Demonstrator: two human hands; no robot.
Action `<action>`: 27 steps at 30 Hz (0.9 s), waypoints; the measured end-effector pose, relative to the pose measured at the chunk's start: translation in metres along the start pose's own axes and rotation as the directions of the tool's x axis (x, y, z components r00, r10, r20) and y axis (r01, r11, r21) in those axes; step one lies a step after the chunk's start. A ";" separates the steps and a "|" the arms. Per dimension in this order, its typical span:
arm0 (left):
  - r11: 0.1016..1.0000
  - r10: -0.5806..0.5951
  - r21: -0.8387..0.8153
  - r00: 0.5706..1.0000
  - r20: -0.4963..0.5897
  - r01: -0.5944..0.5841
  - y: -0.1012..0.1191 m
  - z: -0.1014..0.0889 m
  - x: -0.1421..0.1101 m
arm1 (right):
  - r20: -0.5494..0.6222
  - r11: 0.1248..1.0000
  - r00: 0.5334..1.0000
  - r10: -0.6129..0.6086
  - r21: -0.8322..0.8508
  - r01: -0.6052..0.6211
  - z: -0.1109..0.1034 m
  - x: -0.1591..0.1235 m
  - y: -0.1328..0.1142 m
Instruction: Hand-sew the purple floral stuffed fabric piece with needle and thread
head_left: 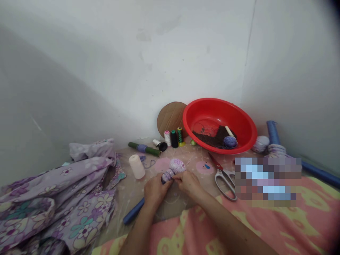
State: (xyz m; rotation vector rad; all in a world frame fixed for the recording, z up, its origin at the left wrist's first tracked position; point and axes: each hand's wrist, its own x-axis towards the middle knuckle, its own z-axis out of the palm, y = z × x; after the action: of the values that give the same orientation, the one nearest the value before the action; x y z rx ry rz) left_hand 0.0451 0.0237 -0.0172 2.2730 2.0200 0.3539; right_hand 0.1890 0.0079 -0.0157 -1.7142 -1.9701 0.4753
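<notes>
Both my hands meet over a small stuffed ball of lilac flowered cloth [176,165] on the floor mat. My left hand [154,190] is closed, pinching the gathered neck of the cloth below the ball. My right hand [188,182] is closed too, its fingertips pinching the same neck from the right side. The round stuffed end sticks out beyond my fingers, away from me. Whether a thread or needle is in my fingers I cannot make out.
Scissors [224,177] lie right of my hands. A red basin [239,118] holding dark stuff and a yarn ball stands by the wall. Thread spools [174,138], a white cone [137,166], a blue rod [133,212] and piled flowered cloth [66,198] lie left.
</notes>
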 end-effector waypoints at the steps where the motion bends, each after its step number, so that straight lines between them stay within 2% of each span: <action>1: 1.000 0.001 0.000 1.000 -0.003 -0.001 0.000 0.000 0.000 | 0.002 1.000 1.000 0.001 0.004 -0.001 0.000 0.000 0.000; 10: 1.000 -0.015 0.010 1.000 0.001 0.015 0.003 -0.003 -0.002 | -0.015 1.000 1.000 0.011 -0.027 -0.012 -0.005 -0.003 -0.008; 15: 0.999 -0.037 0.021 0.999 0.017 0.037 0.005 -0.004 -0.003 | -0.035 1.000 0.999 -0.004 -0.025 0.003 -0.001 -0.004 -0.010; 27: 0.999 0.009 0.033 1.000 -0.013 -0.008 0.001 0.001 -0.001 | -0.100 0.999 0.994 0.047 0.000 -0.047 0.014 -0.002 -0.009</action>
State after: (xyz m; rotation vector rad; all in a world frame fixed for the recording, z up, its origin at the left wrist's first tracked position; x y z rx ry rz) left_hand 0.0465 0.0228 -0.0184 2.3052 2.0381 0.3395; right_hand 0.1743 0.0051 -0.0226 -1.7542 -1.8643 0.3955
